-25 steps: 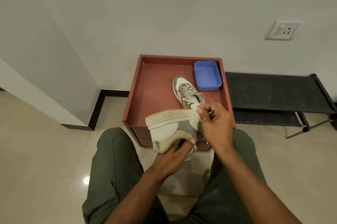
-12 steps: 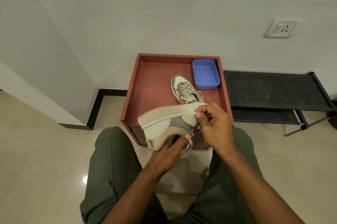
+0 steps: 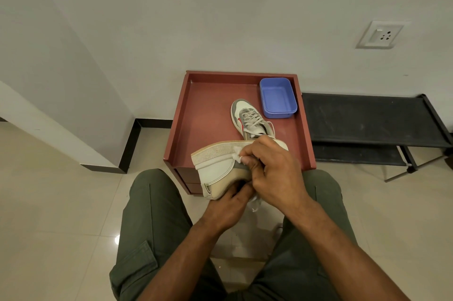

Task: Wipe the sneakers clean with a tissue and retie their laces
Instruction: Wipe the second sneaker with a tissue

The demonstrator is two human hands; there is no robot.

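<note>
While the person sits with both knees in olive trousers (image 3: pixel 152 222) drawn up to a low red-brown counter (image 3: pixel 208 114), one sneaker (image 3: pixel 218 168) is held tipped on its side over the counter's near edge, sole turned up and away, heel toward the counter's left side. Left hand (image 3: pixel 228 210) grips this sneaker from below, near the counter's front; its fingers curl up out of sight under the shoe's collar. Right hand (image 3: pixel 274 173) sits on top, above the counter's near edge, fingers (image 3: pixel 247 160) bunched and pinching a small white tissue (image 3: pixel 237 153) pressed against the sole rim. A lace end (image 3: pixel 255 204) dangles beneath the hands, just off the counter's front. Second sneaker (image 3: pixel 250 119) stands upright on the counter, right of centre, laces threaded, toe pointing to the counter's back wall. Blue plastic tub (image 3: pixel 278 97) sits in the counter's back right corner, just beside that sneaker's toe. Black low shelf rack (image 3: pixel 367 119) stands to the right of the counter, against the wall. Wall socket (image 3: pixel 380 35) is above and to the right of the counter.
</note>
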